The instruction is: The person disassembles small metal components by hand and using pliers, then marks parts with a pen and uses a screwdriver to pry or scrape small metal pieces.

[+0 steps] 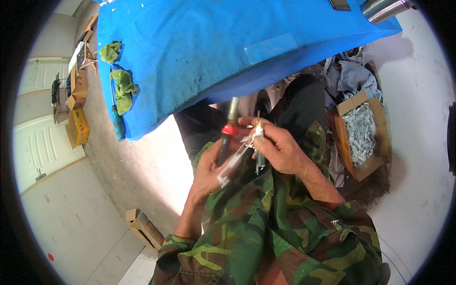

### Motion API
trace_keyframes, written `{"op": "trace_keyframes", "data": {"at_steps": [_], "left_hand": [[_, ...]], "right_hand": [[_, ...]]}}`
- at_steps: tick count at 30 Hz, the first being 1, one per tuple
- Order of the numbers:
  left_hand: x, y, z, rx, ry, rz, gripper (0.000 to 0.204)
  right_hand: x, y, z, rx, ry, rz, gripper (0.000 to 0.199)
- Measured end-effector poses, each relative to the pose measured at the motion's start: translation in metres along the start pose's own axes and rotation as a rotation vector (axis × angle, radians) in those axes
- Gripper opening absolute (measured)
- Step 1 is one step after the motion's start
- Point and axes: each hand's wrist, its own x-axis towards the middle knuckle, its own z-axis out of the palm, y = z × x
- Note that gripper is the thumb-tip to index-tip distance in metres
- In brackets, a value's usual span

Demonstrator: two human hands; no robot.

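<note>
Both hands meet above my lap, just off the near edge of the blue-covered table. My left hand (207, 172) is closed around a dark-handled tool (230, 130) with a red collar and a bare metal barrel pointing up and away; its exact kind is unclear. Pinched in the fingers of my right hand (284, 153) is a small white and metal part (259, 130), with a thin pin sticking up and a grey piece hanging below. Between the hands runs a thin white strip (232, 166), smeared by motion. Fingers partly hide where these pieces meet.
The blue table cover (190, 42) carries green rags (124, 90), a blue-handled screwdriver (118, 124) and a steel cup (384, 9). At my right, a cardboard box (380, 124) holds many small silvery parts, with plastic bags (354, 78) behind it. More boxes (78, 124) stand left.
</note>
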Motion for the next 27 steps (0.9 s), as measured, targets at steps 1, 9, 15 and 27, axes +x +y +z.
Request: {"op": "trace_keyframes", "data": {"at_steps": [1,9,15,27], "left_hand": [[0.000,-0.006,-0.003,0.035,0.072,0.071,0.034],[-0.012,0.018,-0.027,0.660,0.218,0.247,0.040],[-0.021,0.027,0.000,0.899,0.121,0.286,0.043],[-0.017,0.033,0.013,1.111,0.189,0.263,0.052]], "right_hand": [[0.002,-0.006,-0.001,-0.035,0.072,0.015,0.027],[0.004,-0.003,-0.017,-0.211,0.212,0.085,0.019],[0.008,-0.007,-0.010,-0.362,0.310,0.106,0.021],[0.010,-0.004,-0.003,-0.469,0.384,0.109,0.023]]}}
